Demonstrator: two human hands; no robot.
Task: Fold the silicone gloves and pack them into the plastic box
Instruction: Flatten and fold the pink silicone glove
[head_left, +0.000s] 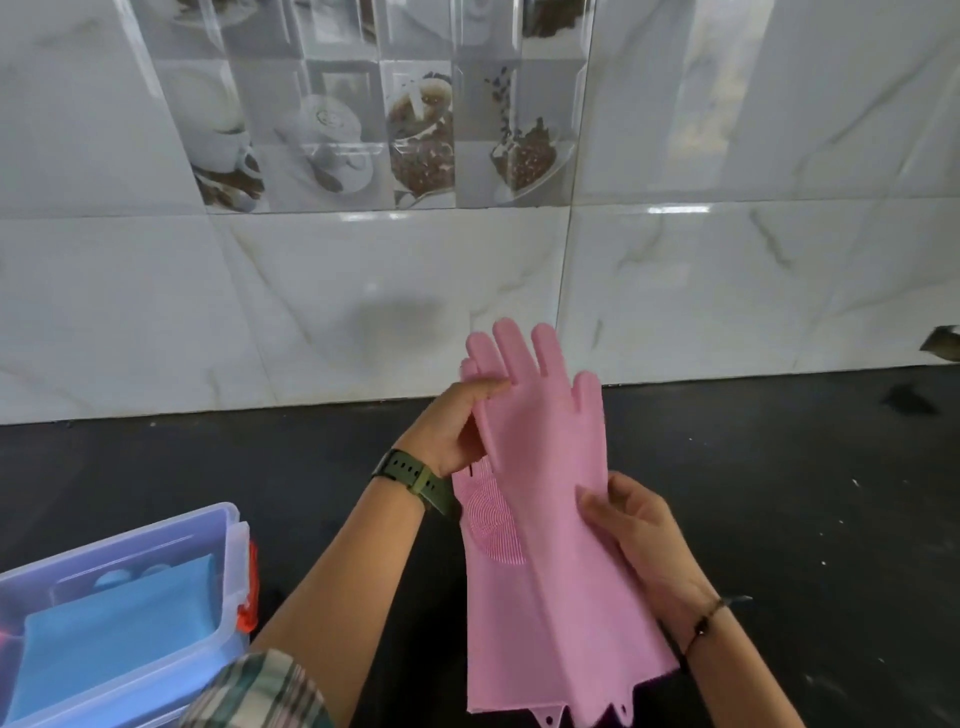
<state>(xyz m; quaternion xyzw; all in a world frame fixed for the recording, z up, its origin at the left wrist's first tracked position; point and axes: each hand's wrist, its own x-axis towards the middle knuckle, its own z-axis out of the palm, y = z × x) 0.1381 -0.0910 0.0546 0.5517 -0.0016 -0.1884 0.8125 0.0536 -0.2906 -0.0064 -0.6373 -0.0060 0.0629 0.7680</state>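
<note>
Pink silicone gloves (545, 519) are held upright above the dark counter, fingers pointing up, two layers stacked so a bristled palm patch shows on the back one. My left hand (449, 426) pinches them near the fingers from the left. My right hand (631, 525) grips their right edge at mid-length. A clear plastic box (228, 551) with an orange latch stands at the lower left, open, with folded blue gloves (109, 644) lying inside.
The dark counter (779, 493) runs back to a glossy white marble-tile wall (260, 312). A small dark object (909, 400) lies at the far right near the wall. A plaid sleeve (260, 691) shows at the bottom edge.
</note>
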